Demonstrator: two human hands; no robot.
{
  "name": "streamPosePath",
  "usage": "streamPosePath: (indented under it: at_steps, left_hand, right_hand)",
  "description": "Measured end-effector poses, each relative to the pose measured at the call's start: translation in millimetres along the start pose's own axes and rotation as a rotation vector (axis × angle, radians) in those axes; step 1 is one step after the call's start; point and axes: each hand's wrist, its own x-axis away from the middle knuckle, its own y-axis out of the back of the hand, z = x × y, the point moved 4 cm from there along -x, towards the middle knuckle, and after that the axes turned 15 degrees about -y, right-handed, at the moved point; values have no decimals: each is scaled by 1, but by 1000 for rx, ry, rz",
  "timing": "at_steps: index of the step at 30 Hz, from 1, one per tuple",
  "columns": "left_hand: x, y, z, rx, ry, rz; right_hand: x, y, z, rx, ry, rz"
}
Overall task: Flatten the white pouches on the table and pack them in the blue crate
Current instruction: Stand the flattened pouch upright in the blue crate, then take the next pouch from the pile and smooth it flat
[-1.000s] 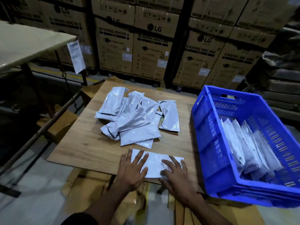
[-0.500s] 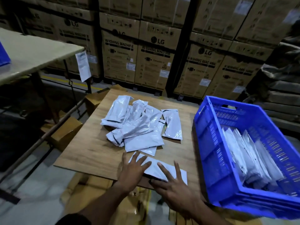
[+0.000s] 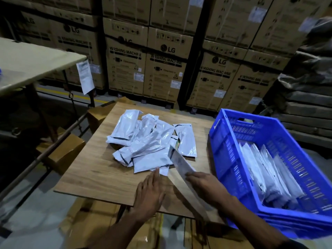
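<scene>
A: Now, we confirm the item in transit. Our right hand [image 3: 203,184] has its fingers closed over one flattened pouch [image 3: 181,165], raised on edge above the near side of the wooden table [image 3: 93,169], between the pile and the blue crate [image 3: 231,169]

B: And the left hand [image 3: 150,192]?

A: Fingers straight and together, holding nothing. Fingertips reach the near edge of the loose pile of pouches [image 3: 150,141]; whether they touch it we cannot tell

B: How do we expect the pouch to handle?

A: We judge it light and limp. The film looks glossy, so likely slippery. The lifted one holds a flat plane, but the frame is blurred and we cannot say how stiff the contents are

B: Recommended hold?

A: We hold along one long edge near the middle, thumb on one face and fingers on the other, as the right hand appears to do. A corner hold would probably let it droop or slide free. A hard squeeze could refold it

B: Destination?

A: The crate stands just right of the table, tilted toward us. The packed pouches [image 3: 265,169] stand on edge in a row along its floor. We judge the held pouch should go in on edge beside that row

B: Remaining stock?

A: The pile is still crumpled and overlapping at mid-table; much remains unflattened
</scene>
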Motion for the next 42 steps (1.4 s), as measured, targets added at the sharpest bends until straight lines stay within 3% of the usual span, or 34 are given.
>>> streamPosePath:
  at_steps: [6,14,21,29,34,42]
  left_hand:
    - [-20,-38,-40,-165,-77,356]
    - [-59,-66,-85,-227,-184,390]
    - [-83,-76,-117,-202,-193,429]
    - [-104,-95,-122,-231,-148,372]
    - [-109,-109,-115,-284,-178,273]
    - [-110,-119,-113,-274,-155,191]
  right_hand:
    - [1,72,-30,-211,-180,-282]
    - [18,167,-108,-65,-331,-499]
    - [49,204,-181,-4,-448,-544]
    - [90,193,-257,219,-588,-336]
    - [102,170,-306,391,-642,-83]
    - [104,148,-314,541,-693,145]
